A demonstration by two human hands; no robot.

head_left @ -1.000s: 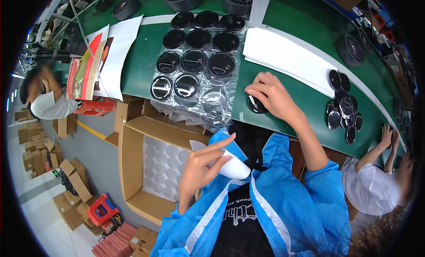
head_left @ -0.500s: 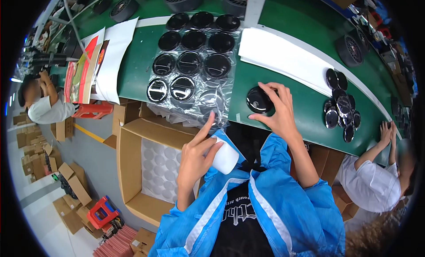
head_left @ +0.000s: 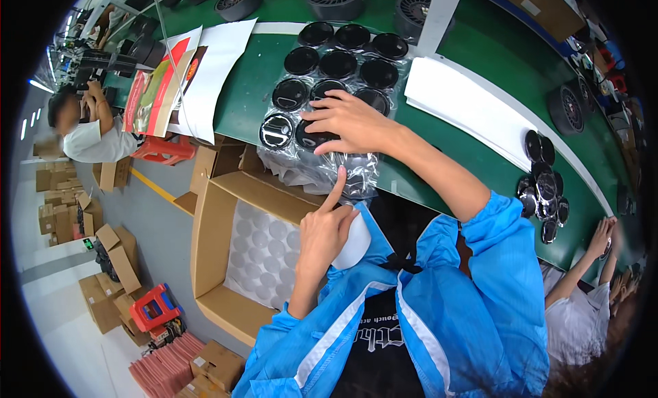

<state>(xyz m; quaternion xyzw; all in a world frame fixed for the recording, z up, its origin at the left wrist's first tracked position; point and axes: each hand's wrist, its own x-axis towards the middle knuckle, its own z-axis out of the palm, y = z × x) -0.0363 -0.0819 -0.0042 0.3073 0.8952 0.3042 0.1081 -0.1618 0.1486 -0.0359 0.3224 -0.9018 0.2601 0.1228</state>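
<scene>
Glossy black round caps (head_left: 289,94) sit in rows on a clear plastic sheet (head_left: 264,110) with pockets, on the green table. My right hand (head_left: 356,124) lies over the lower rows with fingers spread, hiding part of several caps. Its fingertips reach over a cap (head_left: 314,133) in the nearest row; whether they press on it I cannot tell. My left hand (head_left: 321,237) is closed around a white roll-like piece (head_left: 354,242), its index finger stretched out to the sheet's near edge. Past my right forearm, a sliver of something dark (head_left: 437,149) shows on the table.
An open carton (head_left: 205,247) below the table holds a white sheet of round pockets. White paper (head_left: 466,110) and a cluster of black caps (head_left: 546,185) lie to the right. Wheel-like parts (head_left: 334,1) stand at the back. Other people work at both sides.
My right hand has let go of the black cap on the table and moved left over the caps on the sheet. My left hand still holds the white piece. The view has shifted.
</scene>
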